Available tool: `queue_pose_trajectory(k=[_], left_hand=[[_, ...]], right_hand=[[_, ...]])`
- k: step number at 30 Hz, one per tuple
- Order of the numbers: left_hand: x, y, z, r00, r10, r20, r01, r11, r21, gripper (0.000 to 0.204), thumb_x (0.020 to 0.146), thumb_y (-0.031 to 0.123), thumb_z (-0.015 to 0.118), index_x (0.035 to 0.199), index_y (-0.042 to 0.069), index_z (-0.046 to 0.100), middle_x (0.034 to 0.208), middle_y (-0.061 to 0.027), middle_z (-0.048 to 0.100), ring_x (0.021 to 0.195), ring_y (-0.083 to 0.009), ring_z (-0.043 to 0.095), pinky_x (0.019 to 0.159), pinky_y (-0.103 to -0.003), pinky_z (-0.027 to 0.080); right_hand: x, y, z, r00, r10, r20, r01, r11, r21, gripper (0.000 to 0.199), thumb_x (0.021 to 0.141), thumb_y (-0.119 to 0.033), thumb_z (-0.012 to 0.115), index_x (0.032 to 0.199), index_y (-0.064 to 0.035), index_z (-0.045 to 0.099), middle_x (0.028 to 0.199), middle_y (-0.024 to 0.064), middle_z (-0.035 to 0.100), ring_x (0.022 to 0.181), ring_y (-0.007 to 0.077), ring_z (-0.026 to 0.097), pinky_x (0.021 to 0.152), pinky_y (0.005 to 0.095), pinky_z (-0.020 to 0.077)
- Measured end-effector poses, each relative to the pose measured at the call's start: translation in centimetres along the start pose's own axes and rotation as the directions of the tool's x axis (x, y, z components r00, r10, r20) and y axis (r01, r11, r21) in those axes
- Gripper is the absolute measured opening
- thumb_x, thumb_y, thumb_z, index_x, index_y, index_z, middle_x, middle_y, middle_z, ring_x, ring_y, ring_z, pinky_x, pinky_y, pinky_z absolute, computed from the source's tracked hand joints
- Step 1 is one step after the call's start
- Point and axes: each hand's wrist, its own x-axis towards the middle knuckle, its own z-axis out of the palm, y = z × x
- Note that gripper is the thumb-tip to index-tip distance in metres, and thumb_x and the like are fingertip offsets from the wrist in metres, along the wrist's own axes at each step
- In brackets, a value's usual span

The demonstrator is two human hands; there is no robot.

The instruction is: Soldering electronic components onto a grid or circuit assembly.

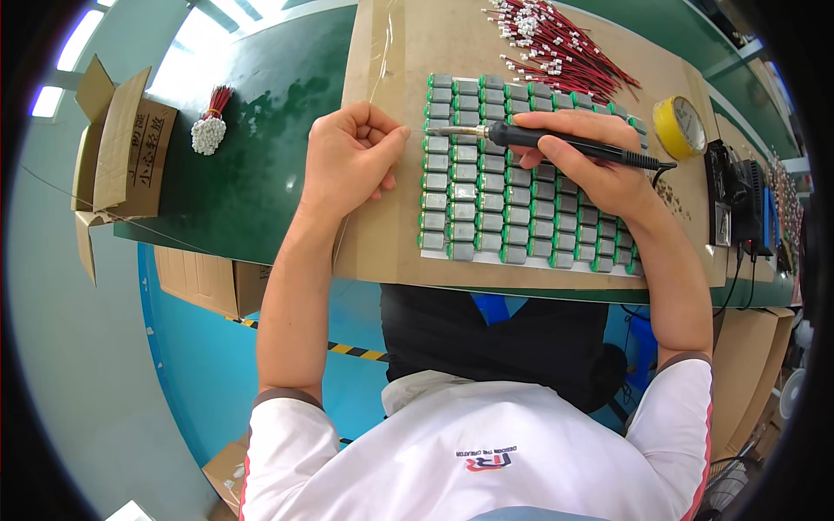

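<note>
My right hand (599,156) grips the black handle of a soldering iron (565,142), its metal tip pointing left over the upper left part of a block of parts. My left hand (352,156) pinches a thin solder wire (417,130) between thumb and forefinger, its end close to the iron's tip. Whether wire and tip touch is too small to tell. The small grey parts with green circuit boards (463,193) stand in tight rows on a white sheet (433,254). My right hand and the iron cover some of them.
Brown cardboard (382,234) covers the table under the parts. Red wires with white connectors (565,52) lie at the back; a tied bundle (208,130) is left. A yellow tape roll (679,127) and black unit (745,204) stand right. An open carton (143,161) is far left.
</note>
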Motion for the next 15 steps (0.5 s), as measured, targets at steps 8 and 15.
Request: queue_pose_trajectory(k=[8,15], left_hand=[[-0.06,0.16,0.1,1.0,-0.025,-0.002,0.025,1.0,0.007,0.013,0.092,0.008,0.075,0.087,-0.002,0.069,0.064,-0.0004,0.064,0.047,-0.0045,0.057,0.038,-0.019,0.038],[-0.1,0.37,0.22,1.0,-0.03,-0.005,0.031,0.999,0.026,0.013,0.092,0.008,0.075,0.086,-0.002,0.069,0.065,-0.0008,0.065,0.046,-0.0046,0.057,0.037,-0.019,0.038]], right_hand=[[0.01,-0.09,0.0,1.0,0.006,0.0,-0.006,1.0,-0.014,0.03,0.098,0.0,0.06,0.125,0.008,0.07,0.102,0.018,0.078,0.086,0.0196,0.076,0.082,0.0313,0.0601],[0.06,-0.2,-0.09,1.0,0.008,0.008,-0.008,1.0,-0.028,0.03,0.098,0.0,0.06,0.125,0.0082,0.07,0.102,0.0179,0.078,0.087,0.02,0.076,0.081,0.0318,0.0604]])
